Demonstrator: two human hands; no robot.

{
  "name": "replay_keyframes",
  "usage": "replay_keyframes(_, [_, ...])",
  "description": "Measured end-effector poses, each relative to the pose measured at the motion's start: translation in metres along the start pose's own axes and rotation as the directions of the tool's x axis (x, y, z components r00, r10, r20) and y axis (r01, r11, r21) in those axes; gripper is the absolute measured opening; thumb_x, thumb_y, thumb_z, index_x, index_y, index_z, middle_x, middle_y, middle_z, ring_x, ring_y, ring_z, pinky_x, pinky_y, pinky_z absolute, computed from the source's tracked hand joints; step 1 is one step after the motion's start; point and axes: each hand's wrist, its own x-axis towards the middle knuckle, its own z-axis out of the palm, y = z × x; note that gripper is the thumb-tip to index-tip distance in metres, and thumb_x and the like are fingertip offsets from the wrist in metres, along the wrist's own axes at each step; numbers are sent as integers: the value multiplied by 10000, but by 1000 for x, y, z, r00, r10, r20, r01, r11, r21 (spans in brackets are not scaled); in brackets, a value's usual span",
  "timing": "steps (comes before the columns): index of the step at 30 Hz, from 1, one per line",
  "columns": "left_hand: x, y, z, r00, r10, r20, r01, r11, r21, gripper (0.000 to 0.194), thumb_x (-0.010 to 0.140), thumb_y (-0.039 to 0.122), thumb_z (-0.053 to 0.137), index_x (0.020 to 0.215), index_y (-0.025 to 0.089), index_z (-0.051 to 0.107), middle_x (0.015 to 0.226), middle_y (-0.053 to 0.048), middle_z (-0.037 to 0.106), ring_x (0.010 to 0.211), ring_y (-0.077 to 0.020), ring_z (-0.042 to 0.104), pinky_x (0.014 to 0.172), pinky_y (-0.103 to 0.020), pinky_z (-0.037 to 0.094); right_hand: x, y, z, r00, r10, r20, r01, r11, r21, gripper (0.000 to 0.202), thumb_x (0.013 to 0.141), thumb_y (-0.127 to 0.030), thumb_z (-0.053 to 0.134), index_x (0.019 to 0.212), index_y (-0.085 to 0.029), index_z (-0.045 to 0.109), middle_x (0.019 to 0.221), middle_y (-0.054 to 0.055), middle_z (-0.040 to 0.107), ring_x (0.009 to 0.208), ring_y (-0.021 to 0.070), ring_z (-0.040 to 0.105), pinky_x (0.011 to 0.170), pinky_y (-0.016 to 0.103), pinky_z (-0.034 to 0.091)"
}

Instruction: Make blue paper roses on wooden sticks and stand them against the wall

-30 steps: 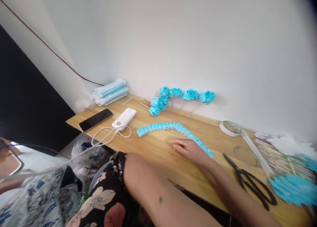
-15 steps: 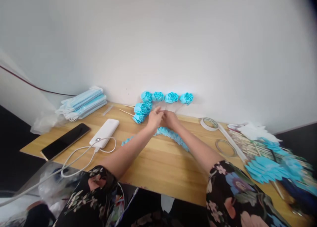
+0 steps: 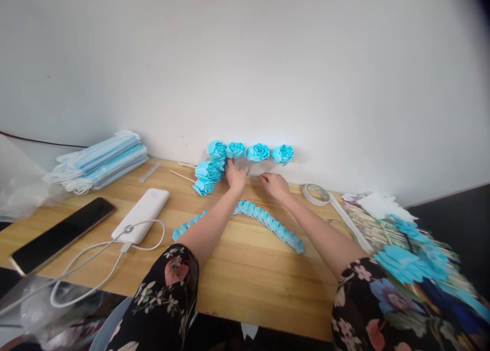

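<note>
Several blue paper roses (image 3: 259, 152) on thin sticks stand or lie against the wall at the back of the wooden table (image 3: 245, 269). My left hand (image 3: 235, 176) reaches in beside the left cluster of roses (image 3: 209, 171); its fingertips are partly hidden there. To its right, my right hand (image 3: 273, 183) has its fingers pinched at a thin stick below the right roses; what lies between the fingertips is too small to make out. A curved strip of folded blue paper (image 3: 268, 220) lies in front of my hands, passing behind my left forearm.
Face masks (image 3: 103, 159) are stacked at the back left, near a black phone (image 3: 63, 233) and a white power bank (image 3: 141, 215) with a cable. At right are a tape roll (image 3: 316, 194), sticks and blue paper pieces (image 3: 403, 264).
My hands, together before, have moved apart, the left one toward the left roses. The view has shifted, and more of the curved blue strip shows.
</note>
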Motion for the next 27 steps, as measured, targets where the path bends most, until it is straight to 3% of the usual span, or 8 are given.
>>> replay_keyframes(7, [-14, 1, -4, 1000, 19, 2, -19, 996, 89, 515, 850, 90, 572, 1357, 164, 523, 1437, -174, 563, 1376, -304, 517, 1166, -410, 391, 4, 25, 5, 988, 147, 52, -143, 987, -70, 576, 1037, -537, 320, 953, -198, 777, 1076, 162, 773, 1022, 297, 717, 751, 320, 460])
replay_keyframes(16, [-13, -2, -7, 998, 48, 37, -53, 989, 140, 519, 849, 98, 553, 1366, 138, 527, 1404, -173, 581, 1350, -310, 536, 1158, -405, 410, 16, 39, 4, 988, 103, 114, -98, 994, -49, 553, 1052, -531, 293, 1141, -218, 740, 1188, 132, 754, 1113, 284, 689, 839, 317, 467])
replay_keyframes(27, [-9, -10, -2, 998, 46, 37, -49, 996, 78, 548, 824, 91, 551, 1359, 202, 520, 1392, -109, 622, 1313, -259, 578, 1134, -366, 438, 25, 31, 11, 987, 160, 4, -160, 984, -82, 558, 1058, -498, 271, 1187, -202, 727, 1205, 160, 741, 1132, 302, 687, 870, 343, 487])
